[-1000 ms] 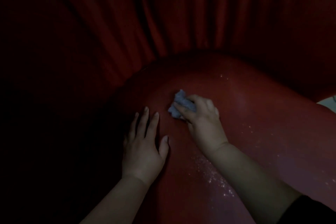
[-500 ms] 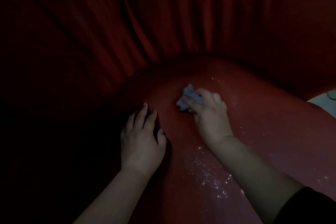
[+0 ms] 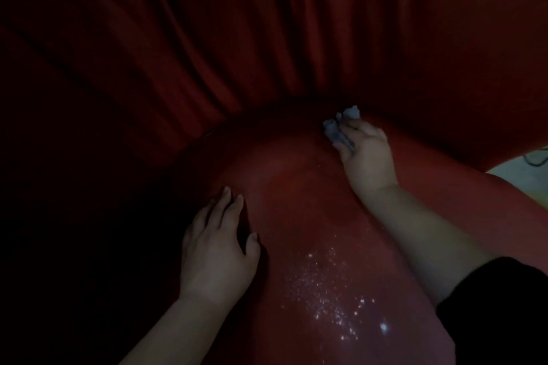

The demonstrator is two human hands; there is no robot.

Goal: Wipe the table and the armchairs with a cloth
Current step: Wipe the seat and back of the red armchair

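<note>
dim light, red glossy armchair (image 3: 296,187) surface filling centre and lower right of frame; dark red pleated curtain (image 3: 237,38) behind, across the whole upper half.

right hand (image 3: 367,157) at upper centre-right, fingers curled round a small crumpled grey-blue cloth (image 3: 338,127), pressing it onto the chair's rounded top edge, just below the curtain folds. cloth bunched tight, only a little poking out past the fingertips.

left hand (image 3: 216,252) at lower centre-left, fingers loosely spread and slightly bent, holding nothing, resting on the chair's left flank (apparently as a brace; hard to tell how much weight goes on it).

bright specks (image 3: 329,296) scattered at lower centre-right, droplets or dust, cannot tell which. pale patch of floor or table (image 3: 530,169) at far right edge, too little shown to name.

risks, as judgement:
- specks lying well apart from the cloth, nearer the forearm: easy to miss if wiping carries on only along the top edge.
- black sleeve (image 3: 498,305) passing close beside the specks: likely to smear or pick them up.
- cloth so balled up that little surface touches; streaks probable.
- cloth near the curtain: snagging or dampening the fabric possible.
- poor light hiding any missed patches.
</note>
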